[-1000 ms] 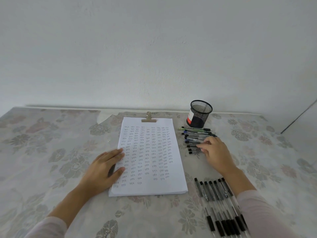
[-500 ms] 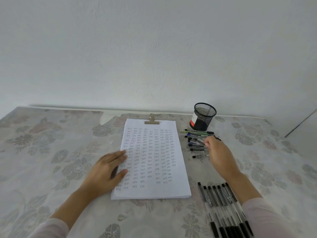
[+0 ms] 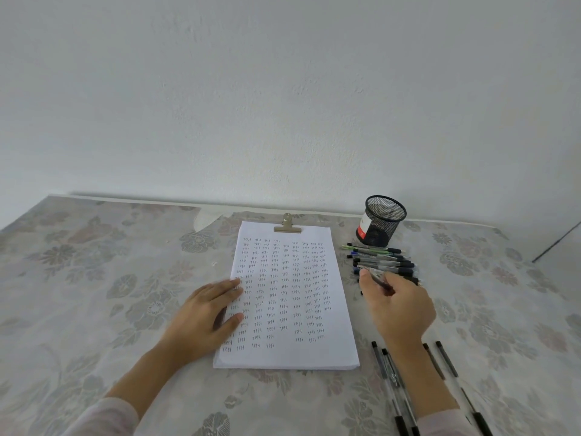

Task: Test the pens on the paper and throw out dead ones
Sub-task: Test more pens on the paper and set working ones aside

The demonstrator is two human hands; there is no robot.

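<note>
Pen (image 3: 381, 281): pinched in the right hand (image 3: 401, 309) between thumb and curled fingers, only a short stretch of clear barrel with a dark end showing. It's tilted and sits just right of the paper (image 3: 292, 309), at the near edge of the pen pile (image 3: 382, 261). Can't tell if it's lifted off the pile or touching it.

Right hand: knuckles up, fingers curled in around the pen, wrist over the table to the right of the sheet.

Left hand (image 3: 201, 322): flat, fingers straight. Fingertips and thumb rest on the left edge of the paper, palm on the tablecloth (image 3: 94, 278).

Paper: white stack, lying flat at centre, held at the far edge by a metal clip (image 3: 287, 227). Rows of small scribbles cover most of it; the lowest rows have gaps.

Pile: mixed pens lying roughly parallel, side-on, with dark, blue and green bits visible. It's between the paper and the cup (image 3: 382, 221).

Cup: black mesh, upright, red and white label on the side, just behind the pile near the wall (image 3: 283, 89).

Pen row (image 3: 391, 372): clear pens with black caps, side by side near the front right, partly hidden under the right forearm.

Tablecloth: pale floral print.
</note>
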